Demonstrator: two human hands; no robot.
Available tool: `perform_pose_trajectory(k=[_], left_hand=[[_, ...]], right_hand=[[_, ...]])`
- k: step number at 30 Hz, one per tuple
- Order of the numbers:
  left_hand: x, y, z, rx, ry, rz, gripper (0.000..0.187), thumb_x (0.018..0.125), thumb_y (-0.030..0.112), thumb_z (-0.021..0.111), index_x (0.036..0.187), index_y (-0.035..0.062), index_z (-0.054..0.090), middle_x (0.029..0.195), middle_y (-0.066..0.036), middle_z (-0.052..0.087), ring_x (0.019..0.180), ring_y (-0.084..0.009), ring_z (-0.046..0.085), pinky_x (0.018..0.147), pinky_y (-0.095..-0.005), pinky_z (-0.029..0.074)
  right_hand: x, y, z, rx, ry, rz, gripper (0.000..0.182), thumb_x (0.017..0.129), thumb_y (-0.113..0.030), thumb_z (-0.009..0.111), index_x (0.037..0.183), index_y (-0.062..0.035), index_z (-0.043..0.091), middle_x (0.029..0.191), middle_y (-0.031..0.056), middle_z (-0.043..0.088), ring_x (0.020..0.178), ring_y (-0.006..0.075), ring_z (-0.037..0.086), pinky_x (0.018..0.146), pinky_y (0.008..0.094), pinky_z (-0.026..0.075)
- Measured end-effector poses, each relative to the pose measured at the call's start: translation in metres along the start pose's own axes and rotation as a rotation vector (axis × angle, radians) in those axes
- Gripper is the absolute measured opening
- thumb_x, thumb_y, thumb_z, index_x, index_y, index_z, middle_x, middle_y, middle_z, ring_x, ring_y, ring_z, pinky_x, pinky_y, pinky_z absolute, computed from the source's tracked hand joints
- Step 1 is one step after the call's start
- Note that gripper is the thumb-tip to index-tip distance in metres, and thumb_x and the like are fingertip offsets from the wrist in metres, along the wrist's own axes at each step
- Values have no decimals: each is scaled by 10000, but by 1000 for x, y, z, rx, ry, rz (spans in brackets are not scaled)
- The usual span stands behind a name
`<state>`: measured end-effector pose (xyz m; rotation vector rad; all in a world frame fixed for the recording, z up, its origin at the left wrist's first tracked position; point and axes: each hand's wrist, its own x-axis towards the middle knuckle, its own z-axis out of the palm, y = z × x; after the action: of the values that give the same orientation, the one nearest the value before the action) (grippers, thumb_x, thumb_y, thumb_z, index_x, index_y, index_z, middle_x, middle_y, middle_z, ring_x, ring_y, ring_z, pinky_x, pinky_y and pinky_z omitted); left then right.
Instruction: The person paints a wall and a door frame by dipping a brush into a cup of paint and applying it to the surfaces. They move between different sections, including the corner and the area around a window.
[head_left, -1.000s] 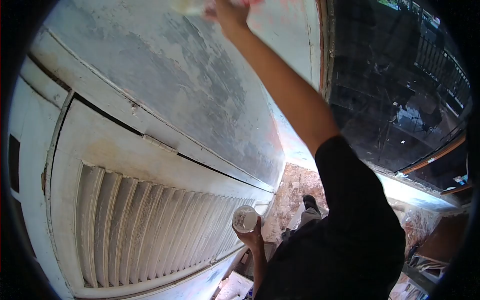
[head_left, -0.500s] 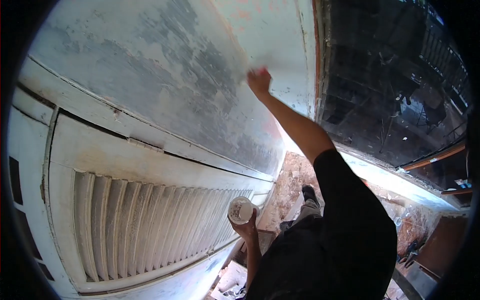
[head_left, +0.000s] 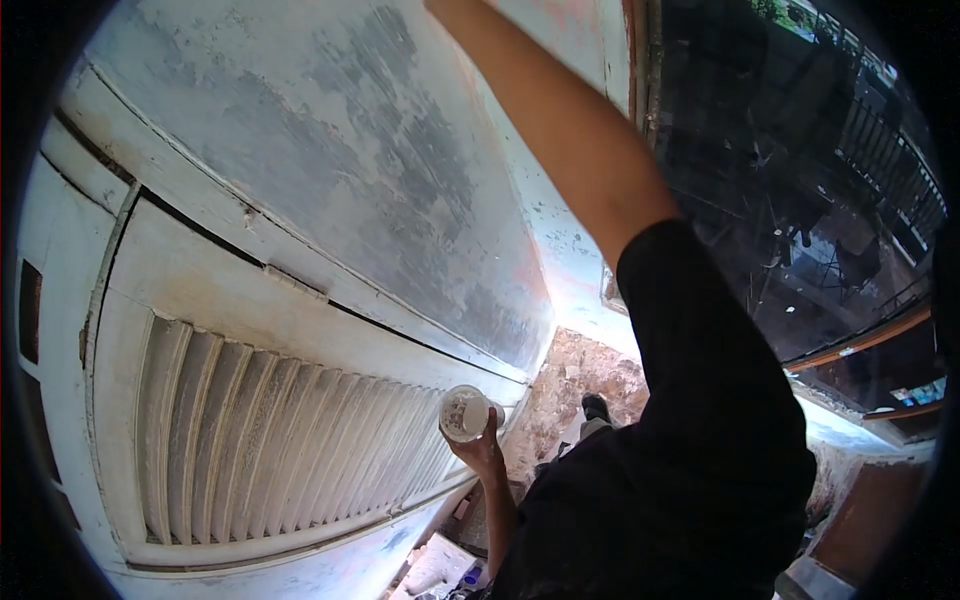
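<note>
My left hand (head_left: pixel 482 452) is wrapped around a small white cup (head_left: pixel 465 413), held low beside the louvred shutter (head_left: pixel 270 440); my right hand is up past the frame's top edge, so its grip I cannot tell. With my right arm (head_left: pixel 560 140) stretched high along the weathered panel (head_left: pixel 330 150), the cup could tip and spill.

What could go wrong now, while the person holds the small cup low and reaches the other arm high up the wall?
1. The cup in the left hand is open-topped and held away from the gaze; it could tip and spill onto the louvered shutter.
2. The right arm reaches out of view, so the stance may be stretched; debris lies near the shoe, and footing could slip.
</note>
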<state>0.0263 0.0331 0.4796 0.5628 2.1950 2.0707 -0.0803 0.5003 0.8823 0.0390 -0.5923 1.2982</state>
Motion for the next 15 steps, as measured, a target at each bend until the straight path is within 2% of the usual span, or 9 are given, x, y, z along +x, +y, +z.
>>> perform_pose_trajectory(k=[2,4,5,6,7,9,12,14,15], left_hand=[[-5,-1,-6,78,19,5,739,634,134,843,1234,-53,455,1155,-181,561,1039,-291,562,922,-383,449],[-9,-12,-14,47,21,-19,747,627,120,845,1240,-51,454,1156,-177,560,1044,-285,559,923,-378,449],[-12,-18,-15,27,25,-34,751,624,113,846,1242,-50,453,1156,-175,560,1047,-281,557,923,-375,449],[-14,-19,-17,36,27,-81,766,615,98,850,1251,-48,449,1159,-170,559,1046,-276,556,922,-373,451],[-13,-18,-14,66,29,-76,769,615,104,851,1252,-48,448,1159,-170,559,1048,-276,556,923,-373,451],[-16,-17,-15,141,22,-78,775,617,116,853,1255,-48,445,1161,-172,558,1050,-276,557,923,-373,451],[-14,-30,-13,124,14,-89,790,619,146,857,1261,-48,440,1169,-177,555,1071,-277,551,932,-376,447],[-16,-26,-8,96,14,-87,792,621,149,857,1263,-49,438,1174,-180,551,1079,-281,548,938,-378,443],[-15,-20,-4,90,10,-73,791,622,147,856,1264,-49,437,1177,-182,549,1081,-285,547,941,-380,442]], right_hand=[[-17,47,-88,261,-28,131,354,806,-141,636,1069,-38,422,932,142,586,781,264,595,675,432,522],[-60,80,-181,328,-6,216,239,808,-85,656,952,-98,466,829,71,611,700,203,596,602,409,544],[-94,74,-206,111,164,235,211,826,-110,656,959,-66,498,860,88,624,691,208,600,619,386,546],[-116,84,-257,-61,96,311,211,834,-131,667,963,-28,536,860,102,628,701,189,607,602,333,541],[-138,89,-292,-38,151,365,172,834,-110,660,937,-6,570,842,108,635,690,170,618,578,294,538],[-181,81,-331,-211,298,327,152,827,-98,663,915,-5,580,822,97,634,647,156,598,521,282,513],[-209,76,-380,-569,321,380,65,809,-50,637,802,-26,577,764,67,605,700,150,595,547,284,488],[-191,125,-425,-1015,156,143,95,812,-90,635,830,-21,572,769,62,599,740,177,596,614,321,492],[-179,133,-414,-1098,151,37,106,820,-134,616,825,-51,551,765,46,575,739,175,575,626,324,477]])
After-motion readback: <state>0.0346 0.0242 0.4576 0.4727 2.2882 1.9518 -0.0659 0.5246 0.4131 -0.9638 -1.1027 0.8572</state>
